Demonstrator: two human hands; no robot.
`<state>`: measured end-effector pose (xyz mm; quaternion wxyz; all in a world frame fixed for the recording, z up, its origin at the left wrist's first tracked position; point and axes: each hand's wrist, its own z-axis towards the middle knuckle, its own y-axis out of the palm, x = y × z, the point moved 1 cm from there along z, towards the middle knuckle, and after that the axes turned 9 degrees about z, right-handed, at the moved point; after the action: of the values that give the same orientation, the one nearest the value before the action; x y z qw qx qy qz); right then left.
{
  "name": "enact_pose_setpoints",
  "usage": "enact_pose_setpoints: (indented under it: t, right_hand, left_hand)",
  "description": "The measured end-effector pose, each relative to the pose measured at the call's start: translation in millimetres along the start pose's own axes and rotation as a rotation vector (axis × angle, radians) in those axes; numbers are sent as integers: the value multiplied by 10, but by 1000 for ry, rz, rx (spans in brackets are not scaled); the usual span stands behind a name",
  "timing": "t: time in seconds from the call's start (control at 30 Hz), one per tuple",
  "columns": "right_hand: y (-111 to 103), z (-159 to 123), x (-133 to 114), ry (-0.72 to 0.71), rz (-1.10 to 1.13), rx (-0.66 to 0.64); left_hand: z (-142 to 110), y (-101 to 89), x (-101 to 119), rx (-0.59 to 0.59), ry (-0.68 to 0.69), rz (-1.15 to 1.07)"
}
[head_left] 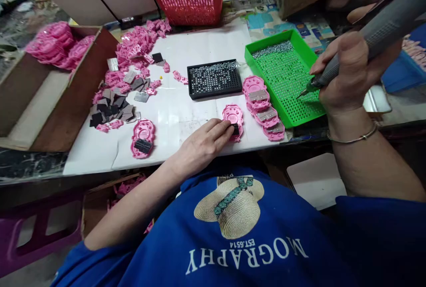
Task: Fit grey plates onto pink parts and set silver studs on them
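- Flat white paper sheet (pixel 166 118) brightly lit; purple plastic stool (pixel 9 242) below in dim shadow.
- Upper left corner blurred.
- Wide-angle stretching toward the edges.
- Small metal screws (pixel 274 49) glinting.

Open passage: bare white sheet (pixel 171 114), leftward of the left hand's (pixel 203 145) fingers, up to a lone pink casing (pixel 143 128). Obstacles: black tray (pixel 216 93), beyond the fingertips; overlapping pink casings (pixel 265 114), then green tray (pixel 308 119), rightward; screwdriver (pixel 386 29) above the latter.
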<state>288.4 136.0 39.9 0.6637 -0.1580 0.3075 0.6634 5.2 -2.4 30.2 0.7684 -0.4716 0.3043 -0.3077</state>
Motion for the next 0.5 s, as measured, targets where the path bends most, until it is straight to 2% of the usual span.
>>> enact_pose_setpoints:
  t: [0.03, 0.23, 0.33, 0.5]
  right_hand:
    - [-8, -2, 13, -75, -1, -12]
    - [-7, 11, 43, -102, 25, -30]
    - [-4, 25, 40, -165, 63, -72]
    - [-20, 26, 66, -136, 82, -58]
  left_hand:
    - [22, -11, -3, 4, 9, 9]
    - [122, 6, -14, -78, 101, 80]
    - [104, 41, -16, -131, 77, 71]
    - [68, 78, 8, -155, 23, 33]
